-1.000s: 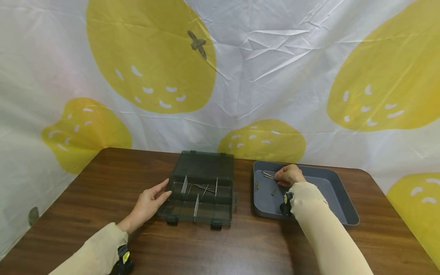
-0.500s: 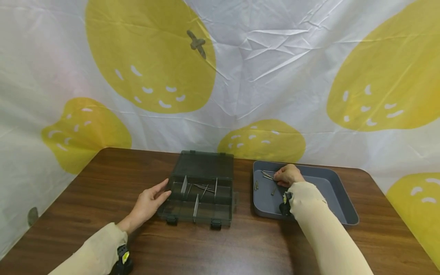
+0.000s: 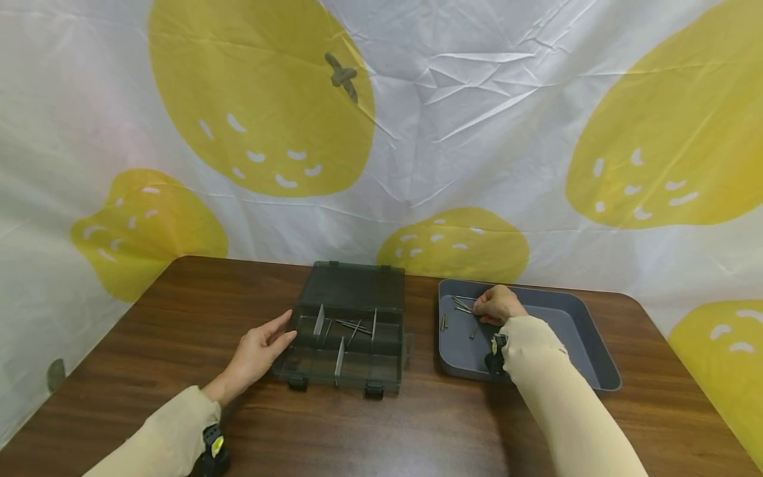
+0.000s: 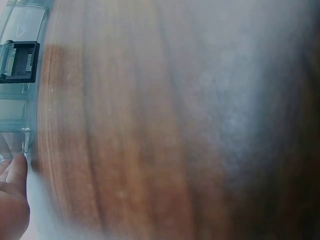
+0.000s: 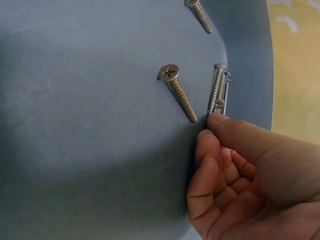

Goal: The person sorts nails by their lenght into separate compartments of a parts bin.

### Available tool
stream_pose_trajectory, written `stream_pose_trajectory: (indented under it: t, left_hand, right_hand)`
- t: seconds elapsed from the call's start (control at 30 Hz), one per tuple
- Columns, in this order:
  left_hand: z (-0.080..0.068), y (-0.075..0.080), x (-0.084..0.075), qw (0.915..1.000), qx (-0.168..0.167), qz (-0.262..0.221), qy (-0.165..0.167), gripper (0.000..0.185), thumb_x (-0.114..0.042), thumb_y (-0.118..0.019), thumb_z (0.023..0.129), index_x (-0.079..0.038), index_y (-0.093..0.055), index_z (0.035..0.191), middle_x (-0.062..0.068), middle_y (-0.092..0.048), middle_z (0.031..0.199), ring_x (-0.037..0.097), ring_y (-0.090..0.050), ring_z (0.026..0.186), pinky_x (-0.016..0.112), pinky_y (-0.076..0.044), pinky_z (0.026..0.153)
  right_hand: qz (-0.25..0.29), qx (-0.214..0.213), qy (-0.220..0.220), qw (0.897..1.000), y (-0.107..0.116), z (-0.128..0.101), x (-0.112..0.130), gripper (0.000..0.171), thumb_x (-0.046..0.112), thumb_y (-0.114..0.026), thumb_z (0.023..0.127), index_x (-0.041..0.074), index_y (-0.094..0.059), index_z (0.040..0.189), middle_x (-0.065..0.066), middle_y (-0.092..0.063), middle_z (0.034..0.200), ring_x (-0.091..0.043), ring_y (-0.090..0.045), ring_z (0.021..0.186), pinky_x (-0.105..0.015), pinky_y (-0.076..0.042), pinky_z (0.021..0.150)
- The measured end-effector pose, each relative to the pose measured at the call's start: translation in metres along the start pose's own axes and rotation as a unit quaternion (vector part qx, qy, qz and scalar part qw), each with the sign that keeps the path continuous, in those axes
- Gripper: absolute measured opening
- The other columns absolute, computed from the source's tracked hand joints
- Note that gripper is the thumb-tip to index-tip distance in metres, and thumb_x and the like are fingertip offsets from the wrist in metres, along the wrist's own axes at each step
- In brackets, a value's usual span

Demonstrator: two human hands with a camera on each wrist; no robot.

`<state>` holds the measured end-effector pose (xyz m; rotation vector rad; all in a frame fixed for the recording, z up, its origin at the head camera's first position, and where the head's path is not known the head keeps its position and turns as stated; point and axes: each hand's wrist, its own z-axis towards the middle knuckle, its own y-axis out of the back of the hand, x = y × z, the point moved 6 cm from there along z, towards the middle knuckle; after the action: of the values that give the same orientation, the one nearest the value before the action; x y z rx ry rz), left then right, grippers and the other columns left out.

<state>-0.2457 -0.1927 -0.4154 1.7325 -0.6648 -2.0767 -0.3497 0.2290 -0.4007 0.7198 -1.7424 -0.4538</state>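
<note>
My left hand [image 3: 257, 354] rests at the left side of a dark translucent compartment box [image 3: 369, 371], thumb and fingers extended. The box's lid [image 3: 360, 285] is swung back. Several thin metal pieces [image 3: 354, 326] lie crossed in its rear middle compartment. In the grey tray [image 3: 602, 358], my right hand [image 3: 499, 305] has its fingers curled, with thumb and fingertips at the pointed end of a screw [image 5: 216, 90]. More fasteners lie against that one. A single cross-head screw [image 5: 181, 95] lies beside the fingertips, and another screw [image 5: 201, 16] is farther along the tray floor.
White dividers [image 3: 340, 361] stand inside the box, and two black latches [image 3: 374, 389] are on its front edge. Both containers stand on a brown wooden table [image 3: 429, 424]. A white cloth [image 3: 405, 132] printed with yellow fruit hangs right behind it.
My right hand has shifted very slightly left over the fasteners at the tray's rear left. The left hand and the box have stayed where they were.
</note>
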Motion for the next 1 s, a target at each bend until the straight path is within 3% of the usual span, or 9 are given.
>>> stream_pose_trajectory:
  t: [0.43, 0.67, 1.0]
  left_hand:
    - [0.0003, -0.0001, 0.0002, 1.0, -0.004, 0.0, -0.004, 0.054, -0.024, -0.055, 0.096, 0.0, -0.039, 0.142, 0.018, -0.04, 0.144, 0.034, -0.047, 0.125, 0.041, -0.047, 0.095]
    - [0.0006, 0.0007, 0.0005, 1.0, -0.004, 0.004, 0.003, 0.054, -0.024, -0.055, 0.096, -0.001, -0.039, 0.142, 0.017, -0.04, 0.144, 0.033, -0.048, 0.125, 0.042, -0.047, 0.095]
    - [0.0017, -0.0008, 0.0022, 1.0, -0.009, 0.0, 0.0, 0.052, -0.02, -0.056, 0.096, 0.0, -0.04, 0.141, 0.019, -0.043, 0.141, 0.035, -0.049, 0.124, 0.042, -0.047, 0.094]
  right_hand:
    - [0.019, 0.006, 0.009, 1.0, -0.0027, -0.0025, 0.004, 0.008, -0.001, -0.061, 0.088, -0.008, -0.064, 0.088, -0.005, -0.063, 0.077, -0.011, -0.056, 0.062, -0.024, -0.051, 0.057]
    - [0.001, 0.007, 0.008, 1.0, -0.0016, -0.0024, 0.0075, 0.01, 0.001, -0.062, 0.088, -0.007, -0.066, 0.088, -0.003, -0.062, 0.074, -0.011, -0.055, 0.059, -0.024, -0.051, 0.055]
    - [-0.016, 0.042, 0.019, 0.999, -0.0042, -0.0015, 0.0061, 0.015, 0.002, -0.057, 0.092, -0.01, -0.065, 0.09, -0.003, -0.06, 0.072, -0.009, -0.053, 0.056, -0.022, -0.048, 0.052]
